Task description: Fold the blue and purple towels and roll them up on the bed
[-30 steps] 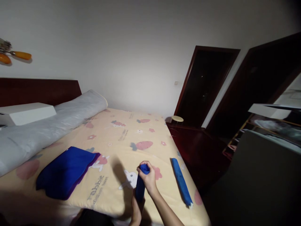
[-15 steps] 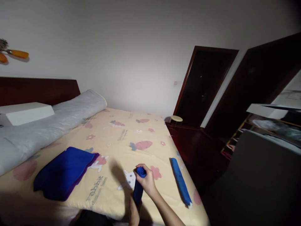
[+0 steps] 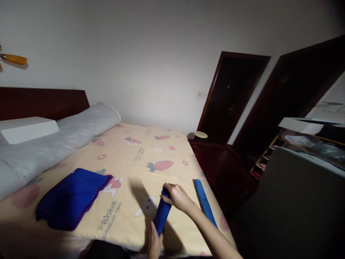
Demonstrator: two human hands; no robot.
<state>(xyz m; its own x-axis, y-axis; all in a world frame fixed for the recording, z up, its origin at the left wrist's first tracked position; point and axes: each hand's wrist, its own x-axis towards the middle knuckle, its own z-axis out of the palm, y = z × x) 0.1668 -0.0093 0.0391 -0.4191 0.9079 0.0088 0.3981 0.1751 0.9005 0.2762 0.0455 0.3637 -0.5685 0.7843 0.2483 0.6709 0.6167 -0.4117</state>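
Note:
A dark blue cloth roll (image 3: 162, 215) is held tilted above the bed, its upper end leaning right. My right hand (image 3: 176, 196) grips the top end, fingers curled over the rim. Around the lower end, my left hand (image 3: 155, 239) is closed. To the right, a lighter blue roll (image 3: 205, 203) lies near the bed's edge, its near end hidden behind my right forearm. Folded blue cloth (image 3: 71, 198) with a purple edge lies flat at the left of the bed.
The bed (image 3: 140, 169) has a cream, rabbit-and-carrot sheet. A long grey bolster (image 3: 81, 126) lies by the headboard (image 3: 43, 102), with a white box (image 3: 29, 129) on it. Right of the bed are a round stool (image 3: 201, 135), a dark panel (image 3: 296, 205) and a shelf with a white box (image 3: 300, 125).
My right hand has turned over the roll's top end and moved slightly right. The roll now leans more to the right, with more of its side showing. The view has shifted slightly.

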